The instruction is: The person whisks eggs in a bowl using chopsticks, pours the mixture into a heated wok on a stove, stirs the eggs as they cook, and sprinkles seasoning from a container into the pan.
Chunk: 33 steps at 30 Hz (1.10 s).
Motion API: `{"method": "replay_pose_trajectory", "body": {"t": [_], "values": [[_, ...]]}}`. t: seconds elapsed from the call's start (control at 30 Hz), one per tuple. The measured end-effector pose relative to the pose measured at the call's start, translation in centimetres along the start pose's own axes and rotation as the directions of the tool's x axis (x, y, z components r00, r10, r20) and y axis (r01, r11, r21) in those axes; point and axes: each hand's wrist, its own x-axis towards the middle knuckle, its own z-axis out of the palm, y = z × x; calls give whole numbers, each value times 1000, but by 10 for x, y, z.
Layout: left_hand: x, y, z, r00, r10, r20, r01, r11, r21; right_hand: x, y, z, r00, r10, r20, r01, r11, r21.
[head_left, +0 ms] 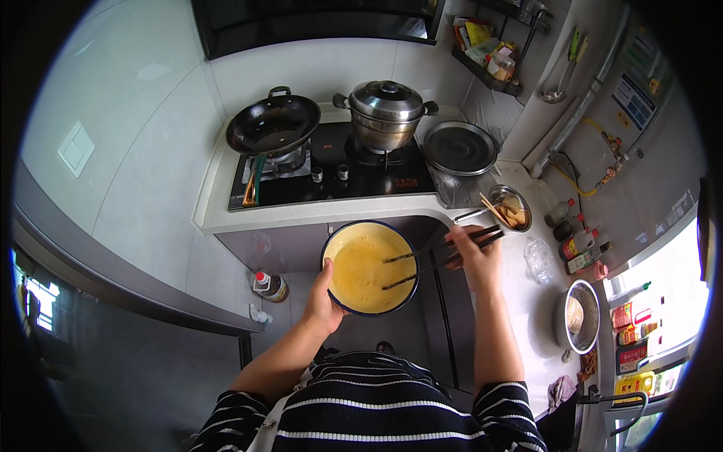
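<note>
My left hand [325,301] grips the left rim of a cream bowl [331,252] with a dark blue edge, held up in front of my body. Yellow beaten egg [365,267] with small bubbles lies inside it. In my right hand [478,256] is a pair of dark chopsticks [429,257], fingers closed round their upper ends. Their tips reach over the right rim into the egg, spread apart from each other. The underside of the bowl and the left fingers beneath it are hidden.
A black wok [273,124] and a lidded steel pot [388,113] stand on the gas stove [361,181]. To the right, the counter holds a round black pan [460,148], a steel bowl of food pieces [520,200], several bottles [578,242] and a metal basin [563,316]. An oil jug [271,286] sits on the floor.
</note>
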Motion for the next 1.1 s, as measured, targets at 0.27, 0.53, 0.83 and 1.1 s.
{"method": "replay_pose_trajectory", "body": {"t": [0.27, 0.53, 0.83, 1.1], "values": [[3, 3, 3, 1000, -3, 9, 2, 1000, 25, -7, 45, 41, 981, 178, -75, -149, 945, 290], [3, 0, 1, 1000, 0, 28, 0, 1000, 16, 2, 20, 24, 974, -27, -225, 96, 949, 301], [6, -3, 1, 1000, -18, -2, 18, 1000, -1, -22, 6, 26, 954, -165, 249, 170, 985, 4], [5, -1, -3, 1000, -5, -8, 5, 999, -54, -28, -40, -12, 902, -91, 422, 136, 988, -78]]}}
